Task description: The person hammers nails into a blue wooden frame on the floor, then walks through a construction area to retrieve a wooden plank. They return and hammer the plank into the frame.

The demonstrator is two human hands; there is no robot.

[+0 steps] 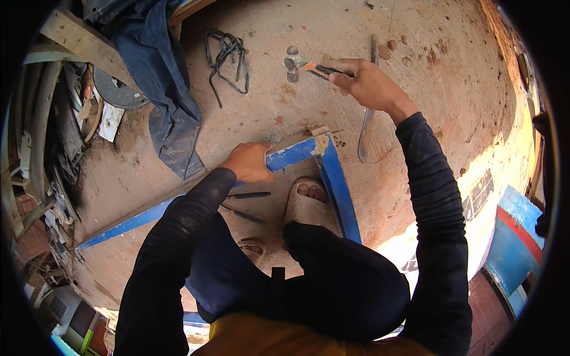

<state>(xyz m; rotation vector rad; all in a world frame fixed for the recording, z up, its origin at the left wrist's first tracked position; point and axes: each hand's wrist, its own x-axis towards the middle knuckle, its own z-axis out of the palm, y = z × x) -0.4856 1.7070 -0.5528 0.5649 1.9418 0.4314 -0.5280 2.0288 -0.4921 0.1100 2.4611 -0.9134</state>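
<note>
My right hand (371,84) is closed round the orange and black handle of a ball-peen hammer (293,64), its metal head pointing left above the floor. With my left hand (249,162) I grip a blue-painted wooden frame (291,155) near its far corner. A small bare wood piece (319,129) sits at that corner, beyond the joint. One blue side (341,193) runs from the corner back toward my right knee; the other stretches left under my left arm. On the floor inside the frame lies a dark-handled tool (249,195), partly hidden by my arm, close to my sandalled foot (307,199).
A long flat blade (365,135) lies right of the frame. Ahead is a tangled black strap (228,62). Dark blue cloth (157,59) hangs over planks (89,44) at the left, beside heaped scrap. A blue object with a red stripe (516,231) stands at the right.
</note>
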